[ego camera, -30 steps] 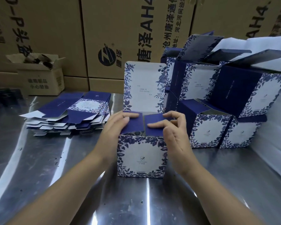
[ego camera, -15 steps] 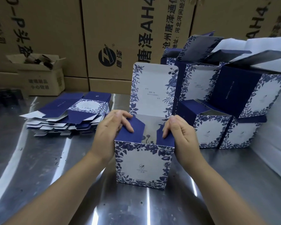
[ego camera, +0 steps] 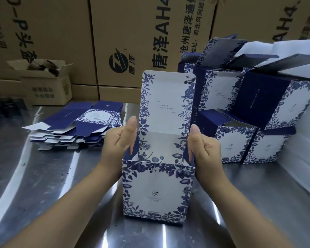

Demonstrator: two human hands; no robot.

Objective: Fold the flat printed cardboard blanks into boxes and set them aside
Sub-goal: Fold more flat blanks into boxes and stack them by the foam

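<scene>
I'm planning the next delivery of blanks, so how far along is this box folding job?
Done: several folded boxes stand piled on the right, lids open. In hand: the left hand and right hand grip the sides of one erected box, its lid flap upright, not yet set aside. Left: a stack of flat blanks on the metal table awaits folding.

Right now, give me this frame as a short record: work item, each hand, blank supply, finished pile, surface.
work item: box, upright, top open, lid flap raised at the back
left hand: grips the box's left side near the rim, thumb up
right hand: grips its right side, thumb up
supply: stack of flat blanks, left
done: folded boxes, piled at right
surface: metal table
</scene>
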